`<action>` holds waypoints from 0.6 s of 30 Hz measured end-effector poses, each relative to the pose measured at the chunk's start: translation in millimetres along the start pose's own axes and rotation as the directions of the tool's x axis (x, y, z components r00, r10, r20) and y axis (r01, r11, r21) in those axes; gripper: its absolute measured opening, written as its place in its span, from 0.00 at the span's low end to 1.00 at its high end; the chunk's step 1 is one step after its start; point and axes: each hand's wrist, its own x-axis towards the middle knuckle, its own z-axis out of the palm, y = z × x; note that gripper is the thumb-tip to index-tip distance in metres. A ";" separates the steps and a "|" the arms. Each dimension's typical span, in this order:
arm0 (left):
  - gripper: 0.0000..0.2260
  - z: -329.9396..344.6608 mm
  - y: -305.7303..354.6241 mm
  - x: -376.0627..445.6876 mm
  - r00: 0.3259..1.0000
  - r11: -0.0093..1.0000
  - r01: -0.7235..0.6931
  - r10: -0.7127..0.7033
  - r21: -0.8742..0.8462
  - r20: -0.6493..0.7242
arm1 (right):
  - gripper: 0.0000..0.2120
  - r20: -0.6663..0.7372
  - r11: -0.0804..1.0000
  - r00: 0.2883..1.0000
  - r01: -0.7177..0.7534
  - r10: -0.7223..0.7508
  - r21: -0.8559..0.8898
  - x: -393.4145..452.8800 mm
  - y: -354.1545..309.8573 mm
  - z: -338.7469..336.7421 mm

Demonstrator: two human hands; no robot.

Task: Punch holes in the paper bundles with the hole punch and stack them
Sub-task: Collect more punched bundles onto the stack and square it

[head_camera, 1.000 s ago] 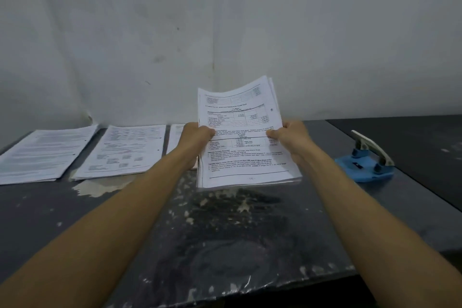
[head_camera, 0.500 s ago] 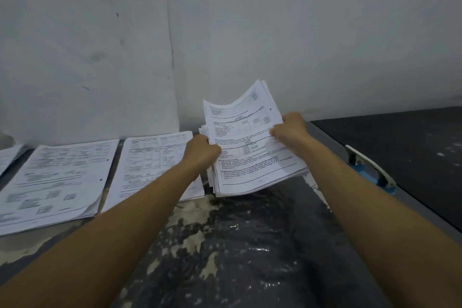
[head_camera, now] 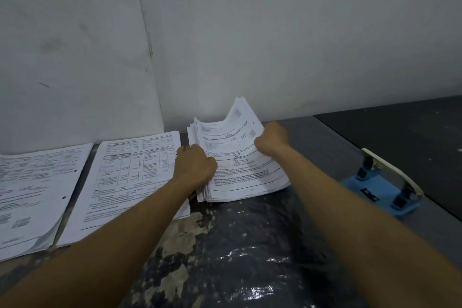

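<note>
Both hands grasp one paper bundle (head_camera: 240, 170). The left hand (head_camera: 196, 167) has its fingers (head_camera: 186, 151) curled round the bundle's left edge; the right hand (head_camera: 272, 139) clamps the bundle's right edge, its fingertips hidden behind the knuckles. The bundle bows upward along its far edge, while its near edge lies at the counter (head_camera: 250, 245), over a further pile of sheets whose edges show just left of the bundle. Immediately left of the bundle lies a flat stack of printed sheets (head_camera: 130, 177), partly covered by the left forearm. Farther left of the bundle lies a second stack (head_camera: 32, 190), with two punched holes along its right margin. Well to the right of the bundle stands the blue hole punch (head_camera: 382, 189), its pale lever raised. Behind the bundle rises a white wall (head_camera: 275, 32).
</note>
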 end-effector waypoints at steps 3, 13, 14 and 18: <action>0.14 12.9 -2.0 -4.7 0.998 1.000 0.002 -0.003 -0.020 -0.062 | 0.18 0.035 0.979 0.998 -0.043 0.051 -0.199 1.8 4.2 9.0; 0.16 24.3 -10.0 -6.6 0.983 0.985 -0.009 -0.024 -0.173 -0.183 | 0.12 0.122 0.977 0.985 -0.143 0.124 0.156 14.5 2.6 -6.0; 0.17 24.6 -10.8 -6.1 0.982 0.984 -0.013 -0.020 -0.178 -0.186 | 0.13 0.147 0.968 0.979 -0.165 0.138 0.191 14.1 2.0 -8.6; 0.21 26.0 -12.3 -3.5 0.985 0.973 -0.025 -0.016 -0.231 -0.174 | 0.10 0.225 0.950 0.959 -0.220 0.170 0.221 13.9 0.9 -15.7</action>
